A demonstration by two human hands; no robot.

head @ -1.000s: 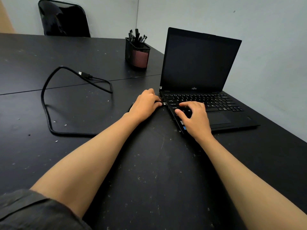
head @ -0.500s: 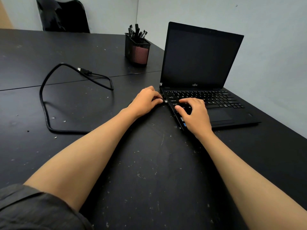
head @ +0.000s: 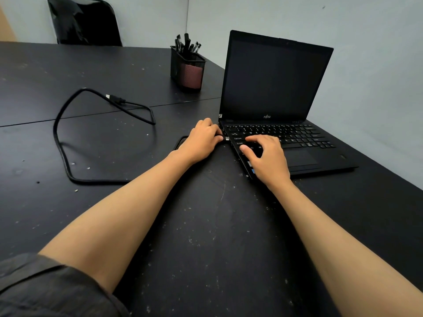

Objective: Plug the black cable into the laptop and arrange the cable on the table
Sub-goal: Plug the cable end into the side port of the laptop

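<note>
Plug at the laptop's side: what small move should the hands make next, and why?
Probably the left hand should push the plug straight into the laptop. Its metal tip still shows at the laptop's left edge, so it looks not fully seated. The right hand rests on the keyboard and can brace the laptop. The cable lies looped, not yet arranged.

Black mesh pen holder [head: 187,69] full of pens near the wall, dark chair [head: 84,21] behind the scuffed surface [head: 206,225]
</note>
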